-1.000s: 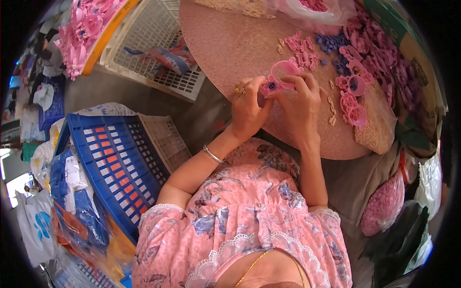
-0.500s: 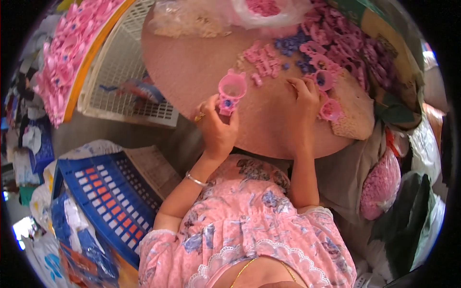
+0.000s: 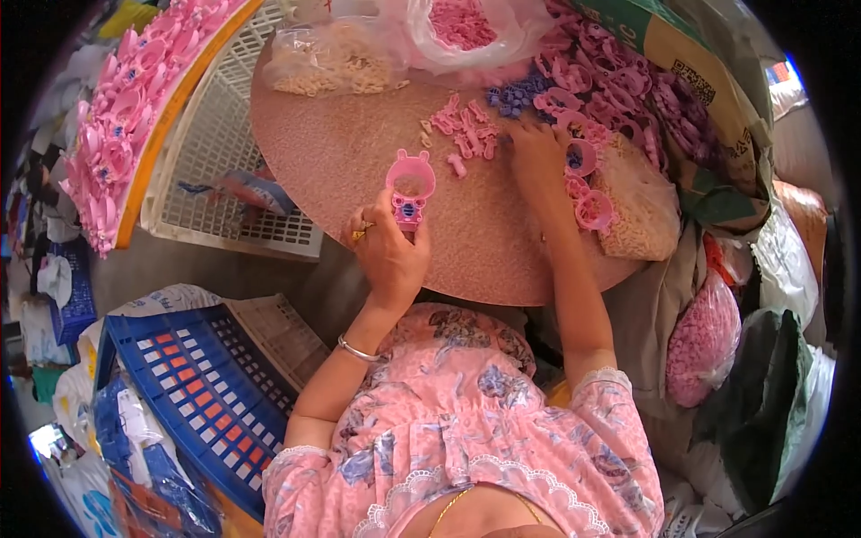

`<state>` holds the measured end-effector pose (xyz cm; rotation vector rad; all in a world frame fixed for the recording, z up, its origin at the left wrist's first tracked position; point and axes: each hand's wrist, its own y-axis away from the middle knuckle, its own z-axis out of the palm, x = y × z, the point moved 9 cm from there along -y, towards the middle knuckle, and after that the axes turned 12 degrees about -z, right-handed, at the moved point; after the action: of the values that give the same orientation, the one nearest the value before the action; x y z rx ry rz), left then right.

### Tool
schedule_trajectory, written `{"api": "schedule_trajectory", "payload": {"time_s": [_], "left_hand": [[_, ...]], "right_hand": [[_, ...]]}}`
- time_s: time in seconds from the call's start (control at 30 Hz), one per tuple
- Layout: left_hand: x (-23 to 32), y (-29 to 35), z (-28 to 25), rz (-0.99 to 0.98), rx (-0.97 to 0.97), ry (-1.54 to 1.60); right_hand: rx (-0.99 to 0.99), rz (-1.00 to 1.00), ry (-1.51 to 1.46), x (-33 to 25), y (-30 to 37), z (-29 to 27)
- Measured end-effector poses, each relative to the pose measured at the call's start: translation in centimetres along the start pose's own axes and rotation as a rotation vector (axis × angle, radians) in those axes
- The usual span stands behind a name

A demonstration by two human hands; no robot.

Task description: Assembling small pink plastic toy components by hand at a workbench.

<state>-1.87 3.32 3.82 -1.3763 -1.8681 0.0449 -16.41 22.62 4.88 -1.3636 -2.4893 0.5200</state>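
Note:
My left hand (image 3: 392, 255) is closed on a pink plastic toy piece (image 3: 410, 170), held upright over the near left part of the round table. The piece has a wide open ring with two small ears on top and a blue insert in its lower part. My right hand (image 3: 535, 161) reaches farther out, its fingers bent down at the near edge of a heap of small blue parts (image 3: 520, 96). Whatever lies between those fingertips is hidden. Just left of that hand are small pink parts (image 3: 466, 127). More pink ring pieces (image 3: 592, 209) rest to its right.
A round brown table (image 3: 341, 134) carries bags of beige parts (image 3: 336, 63) and pink parts (image 3: 462, 22), plus a beige heap (image 3: 641, 202). Left stand a white crate (image 3: 206, 148), a yellow-rimmed container of pink pieces (image 3: 134, 117) and a blue basket (image 3: 202, 377). A carton (image 3: 691, 72) borders the right.
My right hand has moved away from me and slightly left, to the blue parts. The left hand still holds the pink piece, now slightly lower in view and turned more upright.

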Motion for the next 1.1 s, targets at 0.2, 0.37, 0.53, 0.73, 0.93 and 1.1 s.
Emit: {"api": "schedule_trajectory", "payload": {"time_s": [0.2,0.37,0.53,0.73,0.93,1.1], "left_hand": [[-0.9,0.1,0.5,-0.043,-0.031,-0.025],[-0.8,-0.1,0.4,-0.035,-0.056,-0.020],[-0.6,0.0,0.4,-0.016,-0.030,-0.013],[-0.3,0.2,0.5,-0.003,-0.021,-0.006],[-0.5,0.3,0.5,-0.030,-0.053,-0.020],[-0.6,0.3,0.4,-0.024,-0.060,-0.016]], "right_hand": [[-0.060,-0.005,-0.198,-4.2,2.8,-1.5],[-0.013,0.016,-0.371,-7.0,4.9,-4.3],[-0.050,0.077,-0.431,-6.9,6.4,-4.2],[0.101,0.170,-0.337,-3.7,6.7,-5.6],[0.318,0.337,0.005,2.6,8.0,-9.1],[-0.020,0.468,0.177,5.5,9.0,-6.8]]}}
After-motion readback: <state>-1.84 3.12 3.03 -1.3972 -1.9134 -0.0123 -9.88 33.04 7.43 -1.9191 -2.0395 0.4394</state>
